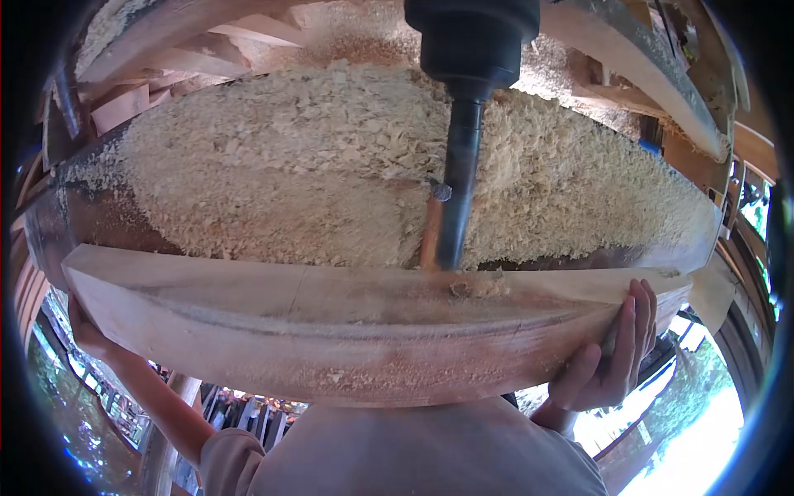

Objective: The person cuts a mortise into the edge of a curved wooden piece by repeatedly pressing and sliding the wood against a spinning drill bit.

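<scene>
Between the two hands, a long curved wooden block (331,343) is lying crosswise, its broad curved side facing the person's pale shirt (422,455). The left hand (86,331) is touching the block at its left end; its fingers are hiding behind the wood, so whether they are closing on it, I cannot tell. Over at the other end, the right hand (608,355) is clamping on the block, fingers reaching up around the end and thumb bending near the lower side.

Ahead of the hands and between them, a dark metal shaft (465,182) is hanging down from a black chuck (471,41), its lower end meeting the block's far edge. A small round metal head (442,192) is showing just beside the shaft. Beyond the block, pale wood shavings (289,157) are covering much of the tabletop (116,217), right around the shaft. Farther ahead of the left hand, more wooden pieces (169,37) are sitting; ahead of the right hand, a curved beam (637,62) is slanting down.
</scene>
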`<state>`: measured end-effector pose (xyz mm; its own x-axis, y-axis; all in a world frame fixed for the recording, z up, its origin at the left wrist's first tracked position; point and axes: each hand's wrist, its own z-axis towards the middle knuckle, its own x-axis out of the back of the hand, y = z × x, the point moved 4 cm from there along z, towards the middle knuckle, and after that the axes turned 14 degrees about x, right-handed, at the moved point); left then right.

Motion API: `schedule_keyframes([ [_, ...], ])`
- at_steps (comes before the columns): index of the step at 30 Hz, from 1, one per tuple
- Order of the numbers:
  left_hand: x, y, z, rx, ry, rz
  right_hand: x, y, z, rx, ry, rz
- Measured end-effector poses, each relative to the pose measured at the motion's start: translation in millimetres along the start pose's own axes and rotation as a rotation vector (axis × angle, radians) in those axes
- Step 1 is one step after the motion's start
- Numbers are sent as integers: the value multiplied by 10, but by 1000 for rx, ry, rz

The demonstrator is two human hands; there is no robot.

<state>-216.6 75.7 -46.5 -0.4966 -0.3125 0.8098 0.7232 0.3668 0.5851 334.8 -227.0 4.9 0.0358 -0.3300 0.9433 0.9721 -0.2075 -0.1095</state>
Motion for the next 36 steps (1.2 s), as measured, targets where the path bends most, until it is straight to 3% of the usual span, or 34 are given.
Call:
schedule_keyframes([
  [2,70,-172,131,-12,-2,-67,-9,29,-30,22,17,14],
  [8,-152,281,-196,284,25,-322,-27,86,44,63,18,39],
  [14,-24,-9,40,95,-51,-344,-51,106,126,91,15,46],
  [23,99,-365,292,-20,-15,-266,-63,96,151,69,39,44],
  [26,-18,-81,103,123,-34,-515,-61,87,145,74,71,31],
  [32,51,-239,193,24,36,-398,-67,80,-17,125,254,47],
  [36,20,-207,235,224,131,-655,-71,86,-59,170,291,24],
])
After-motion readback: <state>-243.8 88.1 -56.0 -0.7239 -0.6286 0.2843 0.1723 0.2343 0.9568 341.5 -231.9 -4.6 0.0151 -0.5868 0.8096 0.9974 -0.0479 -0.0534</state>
